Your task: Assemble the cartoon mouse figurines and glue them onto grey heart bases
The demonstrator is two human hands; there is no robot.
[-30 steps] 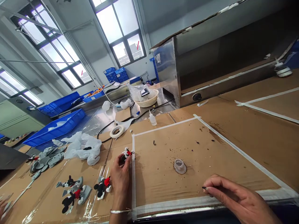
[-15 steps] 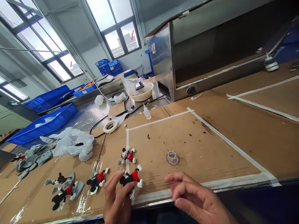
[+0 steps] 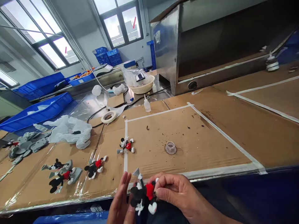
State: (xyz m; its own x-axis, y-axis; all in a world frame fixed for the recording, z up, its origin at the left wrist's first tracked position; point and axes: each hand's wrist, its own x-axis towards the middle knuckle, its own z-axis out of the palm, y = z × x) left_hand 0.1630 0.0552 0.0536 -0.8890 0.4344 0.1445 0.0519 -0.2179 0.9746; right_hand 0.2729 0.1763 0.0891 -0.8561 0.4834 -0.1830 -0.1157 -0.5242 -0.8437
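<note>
Cardboard-covered table (image 3: 144,163), basket (image 3: 140,90) of clear plastic (image 3: 131,79) behind, figurine (image 3: 149,190) between hands (image 3: 181,193).

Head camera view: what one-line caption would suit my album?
Between left hand and right hand, a red-and-black mouse figurine; beyond, more figurines lying on cardboard.

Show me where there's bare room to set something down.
The widest patch is cardboard between the tape strip right of the clear plastic cup and the far-right taped outline, stained at its far end. A smaller, specked one lies between cup and strip. The left is crowded with Mickey Mouse figurines, gray bases and a plastic bag.
</note>
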